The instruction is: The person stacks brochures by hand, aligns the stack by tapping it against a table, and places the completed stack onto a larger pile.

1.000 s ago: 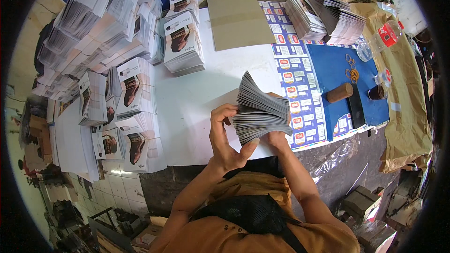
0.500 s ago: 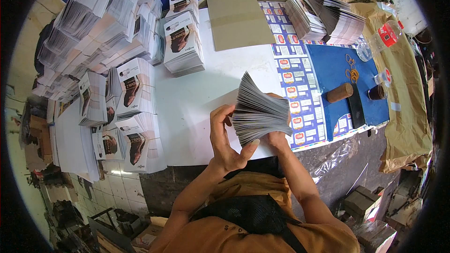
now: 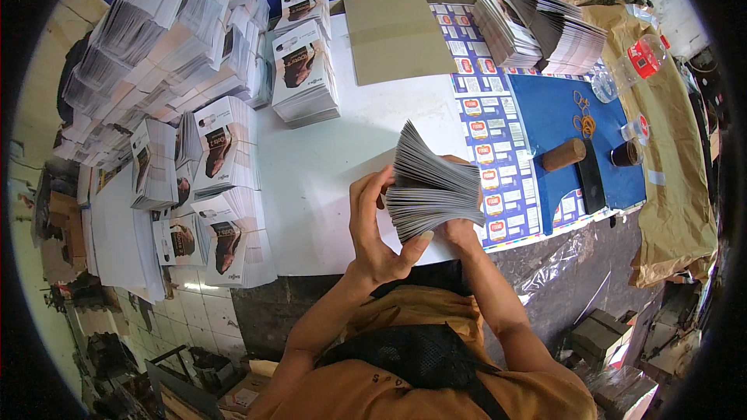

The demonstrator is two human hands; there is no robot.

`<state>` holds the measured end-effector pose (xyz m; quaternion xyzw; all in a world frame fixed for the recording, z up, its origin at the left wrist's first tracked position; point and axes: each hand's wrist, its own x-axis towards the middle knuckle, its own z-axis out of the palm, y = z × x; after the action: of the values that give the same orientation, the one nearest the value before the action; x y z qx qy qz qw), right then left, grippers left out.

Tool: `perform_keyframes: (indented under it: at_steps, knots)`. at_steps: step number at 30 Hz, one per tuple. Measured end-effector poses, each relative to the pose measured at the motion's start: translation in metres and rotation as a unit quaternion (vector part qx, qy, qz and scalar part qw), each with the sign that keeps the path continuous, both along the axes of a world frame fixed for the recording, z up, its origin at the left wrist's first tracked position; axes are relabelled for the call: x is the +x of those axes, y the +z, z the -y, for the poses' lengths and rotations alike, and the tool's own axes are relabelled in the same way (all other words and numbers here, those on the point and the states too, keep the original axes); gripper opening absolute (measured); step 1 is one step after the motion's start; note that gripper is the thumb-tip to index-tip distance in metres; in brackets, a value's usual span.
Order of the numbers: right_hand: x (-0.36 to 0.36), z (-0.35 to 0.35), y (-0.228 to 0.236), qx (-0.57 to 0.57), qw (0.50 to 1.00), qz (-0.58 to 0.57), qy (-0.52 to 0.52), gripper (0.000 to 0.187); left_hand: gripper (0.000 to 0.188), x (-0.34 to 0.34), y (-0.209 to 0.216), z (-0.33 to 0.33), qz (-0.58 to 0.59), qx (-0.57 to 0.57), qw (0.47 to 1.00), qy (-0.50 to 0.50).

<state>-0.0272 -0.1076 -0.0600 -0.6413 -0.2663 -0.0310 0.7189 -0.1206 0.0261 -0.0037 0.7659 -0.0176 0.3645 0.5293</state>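
Note:
A thick stack of thin grey-edged booklets [image 3: 436,190] is fanned out in front of me, just above the near edge of the white board. Its leaves bow apart toward the left, with a dark hollow between the upper and lower parts. My left hand [image 3: 375,222] curves round the fanned side, fingers at the left edge and thumb against the lower corner. At the opposite end, my right hand [image 3: 464,235] grips the stack; most of its fingers are hidden behind the leaves.
Tied booklet bundles [image 3: 226,148] crowd the left, beside a tall pile [image 3: 156,54]. A grey-brown cardboard sheet [image 3: 398,37] lies at the back. Further right are more booklet stacks [image 3: 556,35], a wooden cylinder [image 3: 564,154], rubber bands [image 3: 584,124], a dark cup [image 3: 626,153] and a plastic bottle [image 3: 634,66].
The fanned leaves have shifted slightly, and the hollow between the upper and lower parts shows deeper. Both hands stay almost where they were.

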Motion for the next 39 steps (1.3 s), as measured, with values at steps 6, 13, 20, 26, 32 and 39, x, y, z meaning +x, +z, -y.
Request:
perform_keyframes:
  at_steps: [6,13,20,26,32,39]
  knots:
    - [0.0,0.001,-0.003,0.012,1.0,-0.012,0.013,0.041,0.083,0.001,-0.004,0.004,0.012,-0.07,0.998,-0.002]
    - [0.002,0.0,-0.002,0.007,1.0,0.018,0.01,0.041,0.078,0.003,-0.008,0.0,0.031,-0.046,0.998,0.005]
    - [0.002,-0.001,0.001,0.009,1.0,0.028,0.01,0.042,0.095,0.002,-0.002,-0.001,0.008,-0.014,1.0,0.009]
    - [0.003,0.0,-0.008,0.012,1.0,0.012,0.019,0.041,0.096,0.0,-0.003,0.001,0.009,-0.004,1.0,0.024]
    - [0.002,0.0,-0.007,0.012,1.0,0.012,0.008,0.041,0.092,0.0,-0.002,0.006,0.031,-0.018,0.999,0.021]
    - [0.0,0.002,-0.008,0.012,0.999,-0.037,0.022,0.042,0.086,-0.001,-0.007,0.005,0.043,-0.06,0.997,0.006]
